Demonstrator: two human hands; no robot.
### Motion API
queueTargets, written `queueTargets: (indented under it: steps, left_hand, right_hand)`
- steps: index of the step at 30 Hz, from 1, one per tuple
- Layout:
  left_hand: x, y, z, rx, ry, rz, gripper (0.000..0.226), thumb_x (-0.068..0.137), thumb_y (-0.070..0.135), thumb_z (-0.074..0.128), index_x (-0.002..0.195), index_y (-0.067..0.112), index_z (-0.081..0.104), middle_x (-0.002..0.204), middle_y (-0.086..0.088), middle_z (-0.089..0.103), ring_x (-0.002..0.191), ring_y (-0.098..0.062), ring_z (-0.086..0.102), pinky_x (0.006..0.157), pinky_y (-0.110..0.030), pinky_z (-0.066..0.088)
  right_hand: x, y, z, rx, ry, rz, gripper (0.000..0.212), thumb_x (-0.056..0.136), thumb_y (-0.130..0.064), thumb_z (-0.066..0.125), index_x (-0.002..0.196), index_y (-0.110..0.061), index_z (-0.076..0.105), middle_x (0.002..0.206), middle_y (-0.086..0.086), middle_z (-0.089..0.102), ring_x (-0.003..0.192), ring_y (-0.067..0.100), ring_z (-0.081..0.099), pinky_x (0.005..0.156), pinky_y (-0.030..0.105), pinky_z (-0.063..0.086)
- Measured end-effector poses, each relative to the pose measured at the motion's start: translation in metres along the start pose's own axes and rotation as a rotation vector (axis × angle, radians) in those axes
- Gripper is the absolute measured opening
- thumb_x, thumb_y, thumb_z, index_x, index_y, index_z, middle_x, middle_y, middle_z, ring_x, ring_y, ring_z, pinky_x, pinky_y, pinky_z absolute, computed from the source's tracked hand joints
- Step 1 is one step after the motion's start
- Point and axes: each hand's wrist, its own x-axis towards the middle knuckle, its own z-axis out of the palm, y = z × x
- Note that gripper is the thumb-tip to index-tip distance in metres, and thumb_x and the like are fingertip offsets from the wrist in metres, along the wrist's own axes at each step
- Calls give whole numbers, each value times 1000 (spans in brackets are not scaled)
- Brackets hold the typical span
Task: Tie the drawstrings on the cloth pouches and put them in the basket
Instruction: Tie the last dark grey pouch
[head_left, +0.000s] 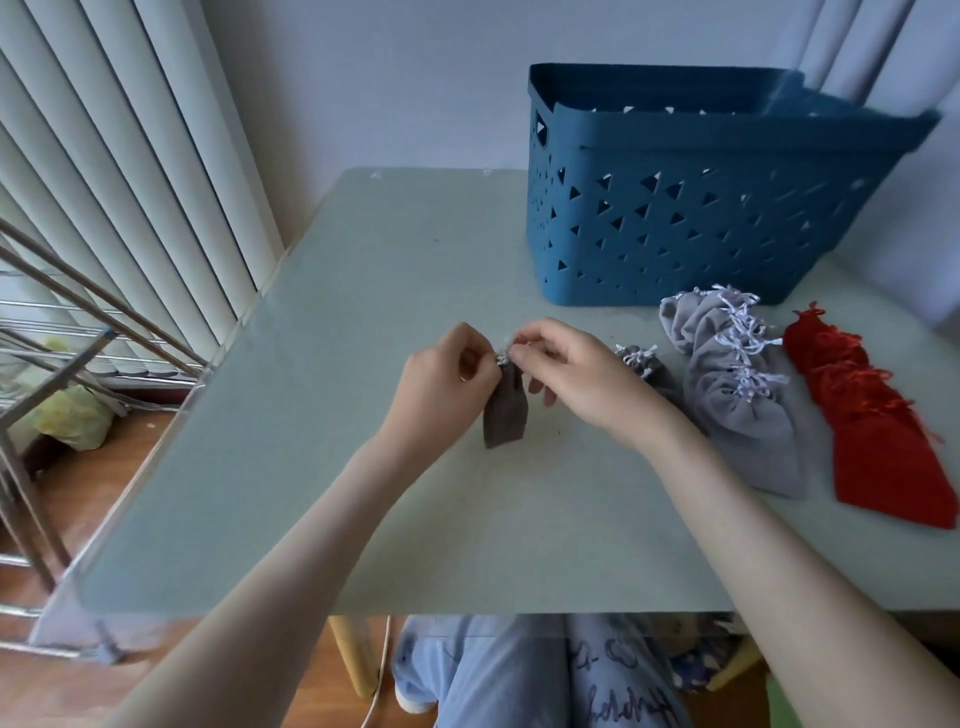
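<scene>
Pinching the drawstring of a dark grey pouch mid-desk, my left hand and right hand both grip it.

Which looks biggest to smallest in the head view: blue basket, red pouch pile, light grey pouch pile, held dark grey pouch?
1. blue basket
2. light grey pouch pile and red pouch pile: too alike to rank
3. dark grey pouch

Both hands' fingers pinch what looks like a drawstring atop the dark pouch.
</scene>
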Motion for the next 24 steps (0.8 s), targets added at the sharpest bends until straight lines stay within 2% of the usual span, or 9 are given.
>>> queueTargets:
  steps: [2, 6, 8, 11, 13, 16, 18, 21, 24]
  left_hand:
    - [-3, 10, 0, -97, -36, -85, 10, 87, 13, 53, 77, 16, 54, 70, 4, 61, 70, -16, 56, 65, -15, 42]
    - [-10, 26, 6, -254, -87, -190, 13, 89, 16, 50, 76, 17, 55, 74, 0, 62, 77, -24, 62, 80, -44, 55]
    - [-14, 34, 10, -268, -92, -210, 13, 90, 15, 49, 78, 16, 54, 74, 1, 60, 71, -19, 59, 76, -43, 56]
    - [-16, 40, 19, -236, -104, -262, 13, 90, 18, 48, 78, 19, 54, 77, 2, 59, 72, -17, 56, 69, -36, 53]
    - [-16, 41, 26, -334, -144, -355, 15, 91, 27, 50, 83, 17, 56, 85, -4, 64, 83, -25, 63, 79, -42, 56]
    - [-17, 46, 33, -414, -328, -385, 48, 81, 59, 59, 97, 13, 57, 93, -5, 67, 88, -21, 65, 88, -43, 53]
    - [-18, 46, 39, -328, -436, -346, 51, 70, 59, 69, 92, 15, 57, 87, 0, 65, 83, -17, 61, 80, -34, 50]
    - [-15, 43, 46, -246, -403, -356, 32, 73, 37, 74, 75, 14, 51, 72, -3, 53, 73, -23, 50, 71, -36, 42]
    - [-6, 46, 48, -358, -353, -451, 32, 72, 32, 71, 92, 11, 59, 86, -13, 61, 79, -28, 61, 82, -43, 54]
  right_hand:
    - [-7, -2, -6, -27, -15, 22, 13, 95, -33, 52, 106, -28, 58, 87, -11, 62, 73, 6, 57, 67, 27, 45]
    - [-22, -3, -16, -16, 3, 48, 16, 95, -35, 51, 100, -25, 64, 71, -13, 58, 59, -2, 53, 60, 17, 40]
    - [-31, -5, -22, -10, -1, 59, 15, 96, -33, 51, 98, -25, 64, 71, -12, 58, 56, -3, 51, 56, 12, 39]
    - [-43, -3, -29, -79, -63, 44, 5, 92, -24, 59, 90, -29, 61, 74, -8, 60, 65, 4, 52, 63, 18, 41]
    - [-47, 0, -34, -112, -66, 49, 13, 89, -17, 63, 90, -30, 59, 78, -8, 63, 71, 5, 56, 68, 22, 42]
    - [-50, 5, -43, -148, 24, 55, 10, 88, -22, 63, 93, -31, 61, 87, -4, 68, 84, 14, 64, 77, 36, 50]
    - [-52, 8, -49, -141, 47, 74, 13, 90, -18, 60, 99, -27, 63, 96, 2, 69, 94, 20, 64, 84, 36, 50]
    - [-51, 12, -64, -306, 107, 96, 33, 89, -15, 61, 121, -21, 56, 120, 1, 60, 110, 15, 55, 95, 26, 43]
    - [-48, 16, -82, -663, 85, 204, 71, 81, -28, 70, 141, -25, 33, 146, 4, 37, 133, 25, 34, 107, 38, 30]
